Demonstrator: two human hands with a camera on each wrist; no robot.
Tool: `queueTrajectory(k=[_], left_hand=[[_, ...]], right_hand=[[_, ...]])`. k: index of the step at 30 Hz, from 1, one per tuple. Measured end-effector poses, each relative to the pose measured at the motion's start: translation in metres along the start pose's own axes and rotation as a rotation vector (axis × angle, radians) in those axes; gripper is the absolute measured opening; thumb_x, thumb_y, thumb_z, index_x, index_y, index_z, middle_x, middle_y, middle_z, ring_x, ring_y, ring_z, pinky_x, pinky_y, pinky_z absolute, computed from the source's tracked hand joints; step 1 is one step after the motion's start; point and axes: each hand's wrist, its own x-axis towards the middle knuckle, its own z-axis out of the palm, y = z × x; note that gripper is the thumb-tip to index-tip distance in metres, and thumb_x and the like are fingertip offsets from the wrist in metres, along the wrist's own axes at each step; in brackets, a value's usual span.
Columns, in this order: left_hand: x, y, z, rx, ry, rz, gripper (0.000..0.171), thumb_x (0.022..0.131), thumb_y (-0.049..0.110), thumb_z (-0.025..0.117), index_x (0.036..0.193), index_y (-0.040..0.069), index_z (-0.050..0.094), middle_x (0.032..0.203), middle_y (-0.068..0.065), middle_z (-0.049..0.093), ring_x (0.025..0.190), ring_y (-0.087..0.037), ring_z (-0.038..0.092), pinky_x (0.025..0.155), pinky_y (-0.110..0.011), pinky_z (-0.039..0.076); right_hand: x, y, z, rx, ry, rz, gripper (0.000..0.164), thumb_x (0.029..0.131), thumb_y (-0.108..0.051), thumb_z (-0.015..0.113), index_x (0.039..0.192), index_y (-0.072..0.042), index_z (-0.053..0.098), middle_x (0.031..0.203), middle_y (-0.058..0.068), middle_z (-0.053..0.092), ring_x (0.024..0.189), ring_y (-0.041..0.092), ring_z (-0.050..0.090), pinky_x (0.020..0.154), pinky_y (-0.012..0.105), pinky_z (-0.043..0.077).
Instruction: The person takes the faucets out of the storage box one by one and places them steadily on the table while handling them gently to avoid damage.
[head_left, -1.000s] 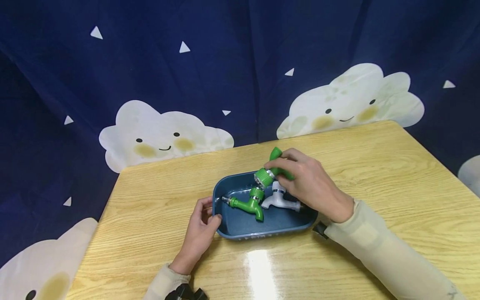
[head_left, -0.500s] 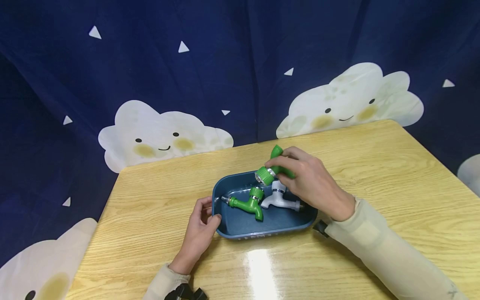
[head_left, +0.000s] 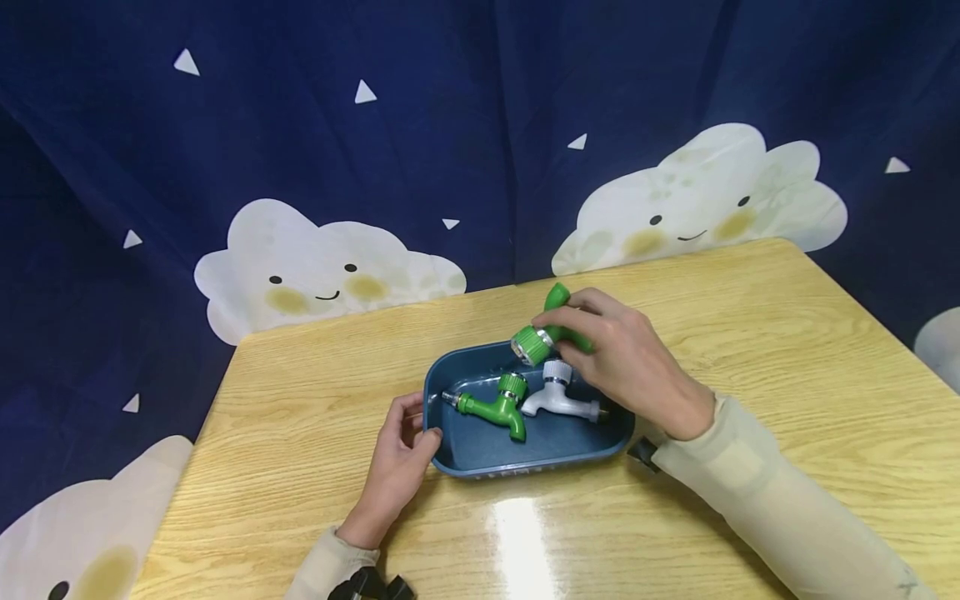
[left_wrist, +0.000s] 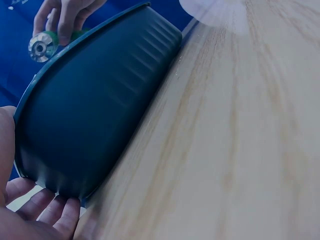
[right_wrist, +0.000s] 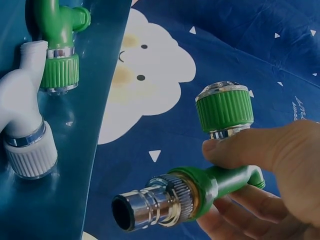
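Note:
My right hand pinches a green faucet with a ribbed green knob, above the far rim of a dark blue plastic tray. In the right wrist view, thumb and fingers close round the green body of this faucet, and its chrome hose end points toward the tray. Another green faucet lies in the tray's left half. Beside it on the right lies a white faucet. My left hand grips the tray's left end, thumb over the rim, fingertips against the outer wall.
The tray stands on a light wood-grain table. Behind the table hangs a dark blue curtain printed with white clouds and triangles. Dark wrist-camera parts sit at the left cuff.
My right hand has lifted the green faucet slightly, moving it a little up and to the right. My left hand and the tray have hardly moved.

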Motion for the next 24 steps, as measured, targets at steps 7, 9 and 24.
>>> queueTrajectory(k=[7, 9, 24], left_hand=[[0.0000, 0.0007, 0.0000, 0.004, 0.001, -0.002, 0.049, 0.094, 0.000, 0.058, 0.141, 0.005, 0.050, 0.133, -0.018, 0.059, 0.119, -0.030, 0.062, 0.089, -0.017, 0.054], [-0.0001, 0.0006, 0.0000, 0.005, 0.000, -0.002, 0.049, 0.094, 0.000, 0.058, 0.141, 0.005, 0.050, 0.133, -0.018, 0.059, 0.119, -0.030, 0.062, 0.089, -0.017, 0.054], [-0.0001, 0.0009, 0.0001, 0.006, 0.005, -0.002, 0.049, 0.093, -0.001, 0.058, 0.141, 0.005, 0.050, 0.132, -0.018, 0.059, 0.118, -0.029, 0.062, 0.089, -0.017, 0.054]], right_hand=[[0.0001, 0.0006, -0.0015, -0.001, -0.001, 0.012, 0.041, 0.080, 0.002, 0.083, 0.116, -0.017, 0.079, 0.108, 0.011, 0.071, 0.087, 0.021, 0.070, 0.071, 0.037, 0.061], [0.0001, 0.0006, -0.0019, -0.007, -0.003, 0.017, 0.041, 0.080, 0.002, 0.083, 0.116, -0.017, 0.079, 0.109, 0.011, 0.071, 0.087, 0.022, 0.071, 0.071, 0.037, 0.061], [0.0016, 0.0041, -0.0052, -0.035, 0.031, 0.009, 0.037, 0.080, 0.004, 0.081, 0.112, -0.014, 0.080, 0.108, 0.013, 0.072, 0.087, 0.023, 0.071, 0.069, 0.038, 0.061]])
